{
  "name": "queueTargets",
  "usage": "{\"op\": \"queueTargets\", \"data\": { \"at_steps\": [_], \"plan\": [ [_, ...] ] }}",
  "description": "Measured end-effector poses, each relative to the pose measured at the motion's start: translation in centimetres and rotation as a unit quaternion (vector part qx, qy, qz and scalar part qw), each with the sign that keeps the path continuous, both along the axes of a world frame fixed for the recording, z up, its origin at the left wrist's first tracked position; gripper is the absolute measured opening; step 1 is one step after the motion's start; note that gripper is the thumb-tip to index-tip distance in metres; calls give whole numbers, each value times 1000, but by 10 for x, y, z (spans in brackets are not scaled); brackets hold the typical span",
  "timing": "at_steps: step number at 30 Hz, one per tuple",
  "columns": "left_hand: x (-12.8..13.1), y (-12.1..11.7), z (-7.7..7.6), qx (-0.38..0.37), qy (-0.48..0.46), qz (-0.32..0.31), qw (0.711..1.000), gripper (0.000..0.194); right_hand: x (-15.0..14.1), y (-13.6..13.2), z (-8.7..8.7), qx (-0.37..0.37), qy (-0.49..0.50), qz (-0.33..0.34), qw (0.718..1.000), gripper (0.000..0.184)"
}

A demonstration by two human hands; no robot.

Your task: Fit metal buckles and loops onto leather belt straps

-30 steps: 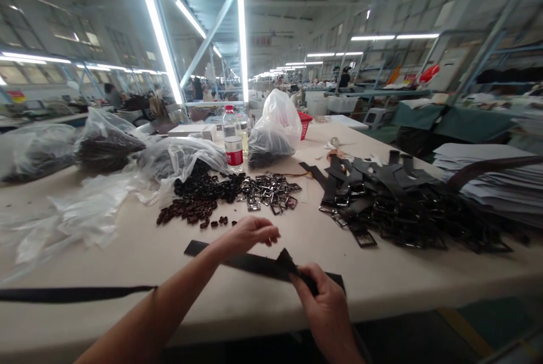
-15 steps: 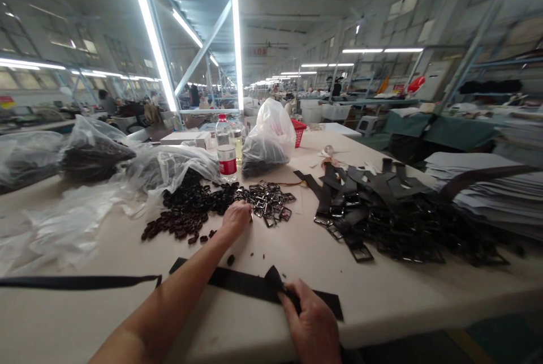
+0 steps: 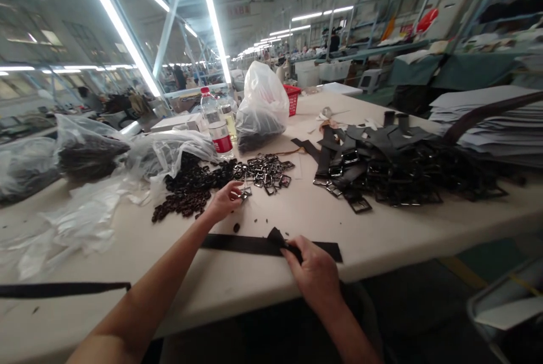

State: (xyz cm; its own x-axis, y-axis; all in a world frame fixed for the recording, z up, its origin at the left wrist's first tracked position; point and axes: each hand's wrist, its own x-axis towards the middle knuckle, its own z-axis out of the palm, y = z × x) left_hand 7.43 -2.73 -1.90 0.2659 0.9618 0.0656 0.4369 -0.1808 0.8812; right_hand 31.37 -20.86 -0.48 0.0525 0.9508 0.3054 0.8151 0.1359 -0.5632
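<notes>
My left hand (image 3: 225, 202) is closed at its fingertips on a shiny metal buckle (image 3: 245, 193), just left of and in front of a pile of similar square buckles (image 3: 271, 168). Near the table's front edge, my right hand (image 3: 314, 268) pinches a black strap (image 3: 241, 244). The strap lies flat across the table, with one piece folded up beside the right fingers. A heap of small dark brown and black loops (image 3: 180, 201) lies left of the left hand.
Finished-looking black straps with buckles (image 3: 382, 166) are heaped on the right, beside a paper stack (image 3: 479, 120). A bottle (image 3: 218, 132), a filled plastic bag (image 3: 261, 103) and a red basket (image 3: 292, 99) stand behind. Another strap (image 3: 63, 290) lies at the left.
The camera has tilted down and rolled. My left hand has drawn back slightly from the buckle pile with a buckle at its fingertips. The right hand keeps its pinch on the strap.
</notes>
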Motion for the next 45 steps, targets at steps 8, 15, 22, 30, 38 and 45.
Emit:
{"op": "queueTargets", "data": {
  "at_steps": [8,15,22,30,38,45],
  "plan": [
    [-14,3,-3,-43,-74,68,994,58,1,0,0,-48,46,-6,998,12],
    [-45,14,4,-24,-21,129,991,76,4,0,3,-75,84,-5,994,15],
    [-62,13,2,27,123,95,987,46,4,1,5,-78,88,-3,993,17],
    [-64,8,-3,137,272,55,951,17,4,0,3,-76,75,-2,994,19],
    [-55,10,8,140,345,-13,928,17,5,1,3,-82,67,-2,994,20],
    [-48,4,10,128,235,64,962,9,4,2,6,-100,75,-9,992,21]
  ]
}}
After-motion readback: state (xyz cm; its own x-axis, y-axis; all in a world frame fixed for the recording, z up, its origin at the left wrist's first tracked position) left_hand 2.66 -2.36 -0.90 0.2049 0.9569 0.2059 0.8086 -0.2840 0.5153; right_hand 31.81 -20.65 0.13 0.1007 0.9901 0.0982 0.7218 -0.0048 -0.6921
